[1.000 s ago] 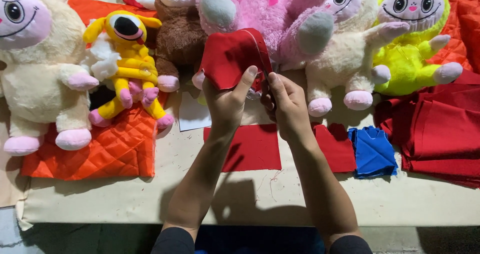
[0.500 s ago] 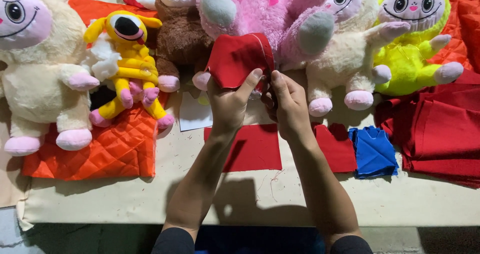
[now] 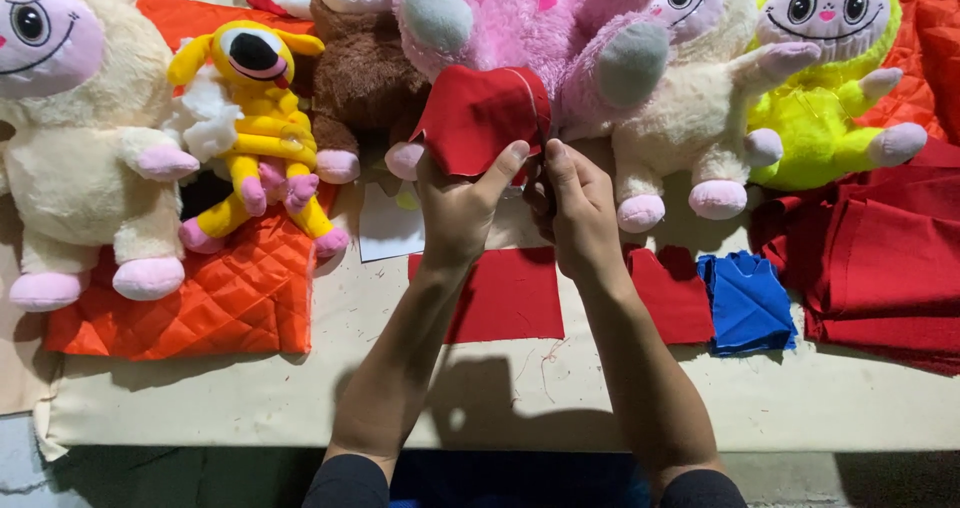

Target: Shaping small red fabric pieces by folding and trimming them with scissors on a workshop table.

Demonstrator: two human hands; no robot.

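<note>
Both hands, left [image 3: 462,208] and right [image 3: 578,208], pinch a small red cloth piece [image 3: 478,118] raised above the desk [image 3: 500,398], before a pink plush toy [image 3: 520,28]. It looks soft, light and floppy, best gripped along its edges.

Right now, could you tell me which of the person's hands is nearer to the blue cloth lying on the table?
The right hand. It is up and to the left of the blue cloth, across a red piece. The left hand is farther left still, gripping the red fabric piece.
</note>
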